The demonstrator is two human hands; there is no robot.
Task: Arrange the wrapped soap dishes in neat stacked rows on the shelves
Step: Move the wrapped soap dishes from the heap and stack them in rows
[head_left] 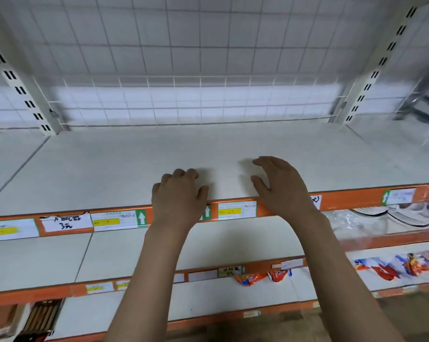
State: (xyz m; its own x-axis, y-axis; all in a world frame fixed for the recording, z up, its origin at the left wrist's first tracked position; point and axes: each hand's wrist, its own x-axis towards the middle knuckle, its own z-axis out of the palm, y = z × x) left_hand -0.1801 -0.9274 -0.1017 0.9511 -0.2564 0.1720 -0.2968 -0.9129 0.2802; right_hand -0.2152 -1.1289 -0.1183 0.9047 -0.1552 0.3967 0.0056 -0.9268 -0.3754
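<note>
No wrapped soap dish shows in the head view. A bare white shelf (109, 169) with an orange front strip spans the view at chest height. My left hand (179, 196) hovers over its front edge, knuckles up, fingers curled and apart, holding nothing. Beside it, my right hand (282, 186) reaches a little further onto the same shelf, palm turned inward with the fingers spread and nothing in them. A gap of bare shelf lies between the two hands.
A white wire grid (196, 99) backs the shelf between slotted uprights. Price labels (114, 219) line the orange strip. Lower shelves hold wrapped white goods (403, 213) at right, orange and blue packets (258, 277) and brown sticks (42, 317) at lower left.
</note>
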